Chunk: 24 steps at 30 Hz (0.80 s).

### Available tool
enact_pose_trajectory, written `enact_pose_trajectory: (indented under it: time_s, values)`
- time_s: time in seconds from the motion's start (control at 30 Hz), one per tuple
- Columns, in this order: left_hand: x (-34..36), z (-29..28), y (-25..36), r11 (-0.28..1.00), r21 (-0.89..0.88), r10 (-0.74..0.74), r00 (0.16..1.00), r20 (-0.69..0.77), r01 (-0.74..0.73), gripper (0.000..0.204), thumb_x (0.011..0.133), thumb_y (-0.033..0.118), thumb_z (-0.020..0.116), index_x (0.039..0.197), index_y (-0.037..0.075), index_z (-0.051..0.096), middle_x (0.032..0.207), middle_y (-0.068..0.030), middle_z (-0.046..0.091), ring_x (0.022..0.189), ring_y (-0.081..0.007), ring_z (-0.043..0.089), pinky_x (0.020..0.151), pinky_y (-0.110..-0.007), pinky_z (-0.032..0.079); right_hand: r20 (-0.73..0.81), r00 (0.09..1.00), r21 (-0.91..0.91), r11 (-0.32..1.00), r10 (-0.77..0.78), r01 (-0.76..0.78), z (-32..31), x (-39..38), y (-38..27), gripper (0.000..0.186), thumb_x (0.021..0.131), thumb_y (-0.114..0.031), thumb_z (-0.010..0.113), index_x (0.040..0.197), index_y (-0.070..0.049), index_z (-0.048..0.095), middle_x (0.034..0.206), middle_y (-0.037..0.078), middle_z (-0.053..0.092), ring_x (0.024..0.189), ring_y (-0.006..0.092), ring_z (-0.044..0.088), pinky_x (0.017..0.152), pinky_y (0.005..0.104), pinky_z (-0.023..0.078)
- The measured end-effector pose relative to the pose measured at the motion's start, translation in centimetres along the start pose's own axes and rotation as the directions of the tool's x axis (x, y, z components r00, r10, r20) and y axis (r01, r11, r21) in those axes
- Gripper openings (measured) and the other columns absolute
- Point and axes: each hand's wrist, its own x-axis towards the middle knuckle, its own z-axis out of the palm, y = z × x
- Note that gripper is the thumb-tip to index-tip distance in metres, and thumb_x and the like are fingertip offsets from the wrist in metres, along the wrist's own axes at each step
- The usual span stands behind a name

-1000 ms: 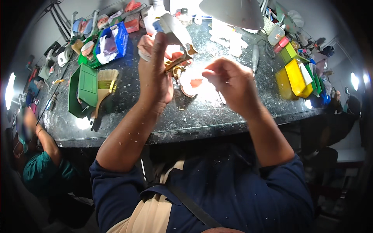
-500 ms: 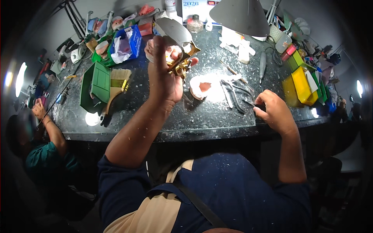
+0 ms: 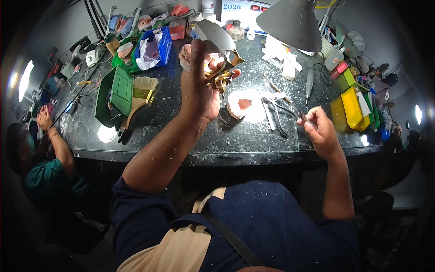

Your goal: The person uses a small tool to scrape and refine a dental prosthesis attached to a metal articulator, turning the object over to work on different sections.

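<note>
My left hand (image 3: 203,97) is raised over the bench, closed around a brass-coloured dental articulator (image 3: 220,78). A pale plate (image 3: 216,35) tops it, and pinkish model parts show partly behind my fingers. To the right, my right hand (image 3: 321,131) pinches a thin, dark metal tool (image 3: 302,116) whose kind I cannot make out. Just left of its fingertips lie pliers (image 3: 280,119) with dark handles. Under the bright lamp light between my hands rests a dental model (image 3: 239,105), white with a pink inner part.
A green bin (image 3: 118,93) and a wide brush (image 3: 138,99) lie at left, a blue tray (image 3: 156,50) behind them. The lamp shade (image 3: 290,25) hangs over the back. A handpiece (image 3: 310,84) and a yellow bin (image 3: 354,106) stand right. Another person's hand (image 3: 44,119) is at far left.
My right hand has turned and lifted slightly, drawing the thin tool back from beside the pliers. My left hand keeps its hold on the articulator. The whole view has shifted a little.
</note>
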Motion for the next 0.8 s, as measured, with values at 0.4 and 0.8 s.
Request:
enact_pose_trajectory:
  time_s: [0.4, 0.8]
  values:
    - [-0.3, 0.5, 0.2, 0.999, 0.011, -0.038, 0.994, -0.105, 0.039, 0.071, 0.1, 0.065, 0.073, 0.138, 0.006, 0.061, 0.118, -0.0057, 0.07, 0.101, -0.0177, 0.076, 0.08, -0.041, 0.069, 0.048, 0.855, -0.435, 0.759, -0.517, 0.483, 4.9, 5.4, -11.0, 0.023, 0.104, -0.024, 0.072, 0.103, -0.001, 0.076, 0.089, 0.015, 0.072, 0.081, 0.0395, 0.074, 0.073, 0.0458, 0.059]
    - [0.6, -0.5, 0.7, 0.998, 0.048, 0.049, 0.995, -0.086, -0.045, 0.076, 0.101, 0.066, 0.071, 0.14, 0.003, 0.056, 0.117, -0.0099, 0.071, 0.097, -0.0194, 0.077, 0.08, -0.038, 0.068, 0.131, 0.861, -0.642, 0.62, -0.491, 0.451, 3.9, 7.9, -14.7, 0.017, 0.104, -0.02, 0.068, 0.103, -0.003, 0.072, 0.096, 0.017, 0.075, 0.087, 0.0353, 0.077, 0.082, 0.0459, 0.062]
